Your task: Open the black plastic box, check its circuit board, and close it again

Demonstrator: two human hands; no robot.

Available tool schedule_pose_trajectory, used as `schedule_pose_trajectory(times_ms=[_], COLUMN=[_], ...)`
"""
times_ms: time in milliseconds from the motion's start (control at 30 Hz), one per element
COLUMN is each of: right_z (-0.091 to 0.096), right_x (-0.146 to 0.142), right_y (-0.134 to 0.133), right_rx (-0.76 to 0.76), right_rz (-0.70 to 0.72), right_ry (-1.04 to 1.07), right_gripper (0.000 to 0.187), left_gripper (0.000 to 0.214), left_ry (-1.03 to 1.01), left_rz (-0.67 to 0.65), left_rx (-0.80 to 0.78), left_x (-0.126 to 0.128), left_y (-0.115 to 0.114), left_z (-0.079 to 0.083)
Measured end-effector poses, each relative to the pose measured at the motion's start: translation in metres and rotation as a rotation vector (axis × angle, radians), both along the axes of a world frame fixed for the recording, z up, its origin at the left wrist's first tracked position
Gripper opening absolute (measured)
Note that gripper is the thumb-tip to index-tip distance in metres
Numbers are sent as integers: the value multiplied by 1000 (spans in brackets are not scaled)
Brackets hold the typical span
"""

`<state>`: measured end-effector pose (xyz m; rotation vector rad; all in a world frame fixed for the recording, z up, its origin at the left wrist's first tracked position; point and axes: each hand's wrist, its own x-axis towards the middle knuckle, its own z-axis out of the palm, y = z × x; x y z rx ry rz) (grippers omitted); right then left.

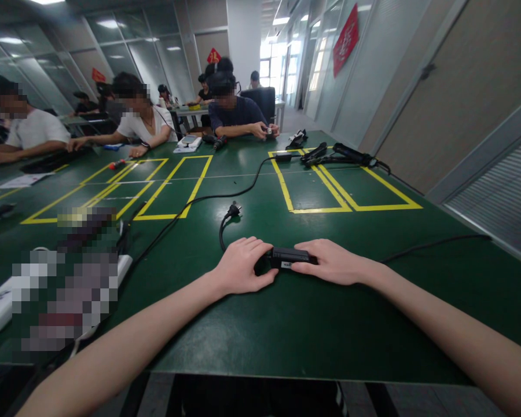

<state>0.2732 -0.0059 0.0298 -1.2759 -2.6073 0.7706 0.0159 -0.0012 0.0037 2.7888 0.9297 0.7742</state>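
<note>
A small black power adapter (290,255) lies on the green table (286,324) in front of me. My left hand (241,266) is curled around the adapter's left end, thumb beneath and fingers over the top. My right hand (332,262) rests on the adapter's right end with fingers laid across it. A black cable (223,229) runs from the left hand up to a loose plug (234,209). Another black cable (429,243) trails off to the right behind my right wrist.
Yellow tape rectangles (330,191) mark the table. More black adapters and cables (334,154) lie at the far right. A white power strip (0,304) and a blurred patch sit at the left edge. Several people sit along the far and left sides.
</note>
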Motion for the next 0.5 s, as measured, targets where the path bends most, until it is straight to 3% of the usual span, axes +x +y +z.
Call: schedule_pose_trajectory(times_ms=[167, 500], right_z=[0, 0], right_x=[-2, -3], right_y=[-2, -2], right_rx=[51, 77], right_rz=[11, 26], right_ry=[-42, -82], right_gripper=[49, 45], left_gripper=[19, 21], left_ry=[-21, -16], left_rz=[18, 13], left_rx=[7, -4], left_x=[2, 1], left_y=[0, 0], left_z=[-2, 2])
